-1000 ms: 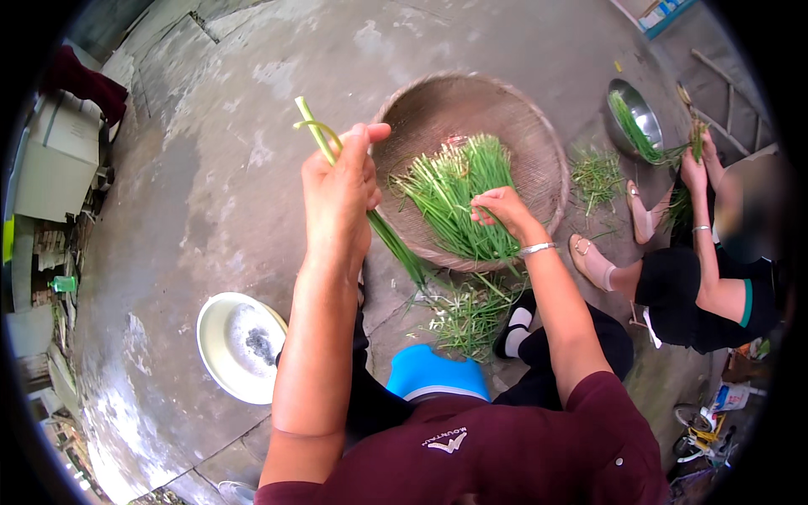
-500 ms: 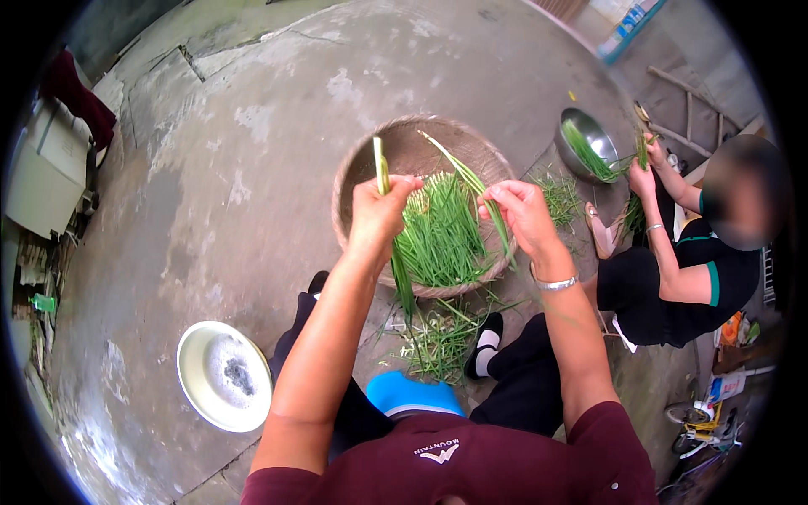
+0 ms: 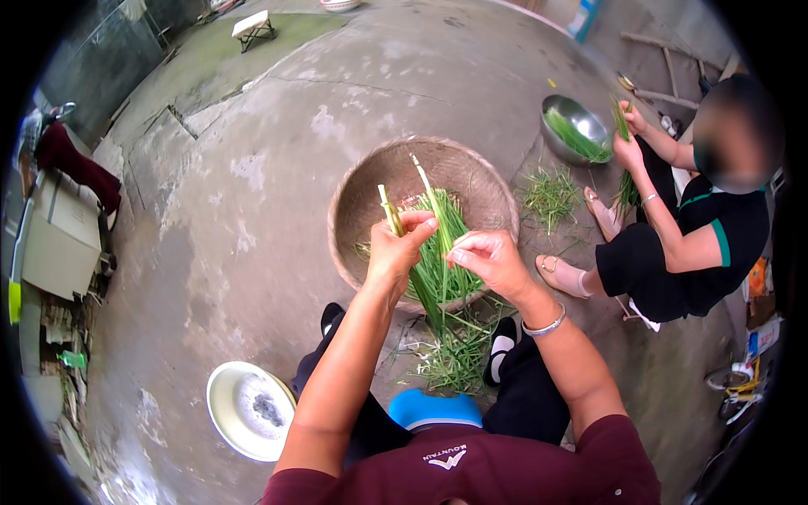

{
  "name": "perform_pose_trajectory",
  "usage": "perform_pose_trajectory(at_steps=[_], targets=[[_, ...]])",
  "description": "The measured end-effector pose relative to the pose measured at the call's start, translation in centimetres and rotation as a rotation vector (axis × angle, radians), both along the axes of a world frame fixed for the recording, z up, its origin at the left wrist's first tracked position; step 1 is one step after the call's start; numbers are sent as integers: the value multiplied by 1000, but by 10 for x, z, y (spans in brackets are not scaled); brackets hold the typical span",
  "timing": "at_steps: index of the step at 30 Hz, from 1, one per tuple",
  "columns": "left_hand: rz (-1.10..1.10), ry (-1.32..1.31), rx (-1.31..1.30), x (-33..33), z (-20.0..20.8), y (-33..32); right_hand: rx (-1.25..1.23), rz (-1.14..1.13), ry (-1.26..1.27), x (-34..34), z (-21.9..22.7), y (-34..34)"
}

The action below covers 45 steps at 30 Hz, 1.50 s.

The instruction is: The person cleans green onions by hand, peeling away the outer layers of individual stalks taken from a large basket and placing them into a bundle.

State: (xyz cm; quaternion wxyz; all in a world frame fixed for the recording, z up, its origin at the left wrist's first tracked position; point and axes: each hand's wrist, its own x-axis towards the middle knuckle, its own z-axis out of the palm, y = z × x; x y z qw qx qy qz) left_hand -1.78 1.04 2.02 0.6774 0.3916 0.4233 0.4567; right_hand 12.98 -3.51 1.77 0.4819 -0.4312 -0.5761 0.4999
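Observation:
My left hand (image 3: 396,254) is closed around a small bunch of chives (image 3: 390,210), their pale ends sticking up and the green leaves hanging below. A separate chive stalk (image 3: 427,187) with a whitish tip stands upright at my left thumb and fingertips. Just lower on that stalk, my right hand (image 3: 495,265) pinches with thumb and forefinger; its other fingers curl in. Both hands are over a round woven basket (image 3: 486,189), where a heap of green chives (image 3: 461,284) lies, partly hidden by my hands.
Chive trimmings (image 3: 454,358) lie between my feet, with another pile (image 3: 549,198) right of the basket. A cream basin (image 3: 220,391) stands at left. At right a seated co-worker (image 3: 686,244) holds chives beside a metal bowl (image 3: 581,118). A blue stool (image 3: 433,408) is under me.
My right hand has moved left and down, close to my left hand. The separate stalk has gone from slanting in my right hand to upright between both hands. The view has shifted slightly.

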Motion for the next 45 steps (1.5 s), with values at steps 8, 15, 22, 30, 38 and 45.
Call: perform_pose_trajectory(at_steps=[8, 15, 22, 30, 38, 45], targets=[[-48, 240, 103, 10, -8, 0, 278, -140, -372, -2, -4, 1], [-70, 231, 81, 14, -11, 0, 402, -144, -488, -4, -3, -1], [-47, 251, 130, 15, -13, 2, 174, -339, -408, 8, 8, 4], [-120, 246, 186, 12, -9, -1, 7, -432, 31, 32, 7, 20], [-187, 318, 268, 9, -12, -3, -70, -408, 134, 31, 4, 26], [-205, 292, 157, 2, -6, -2, 14, -534, 226, 40, 6, 27]])
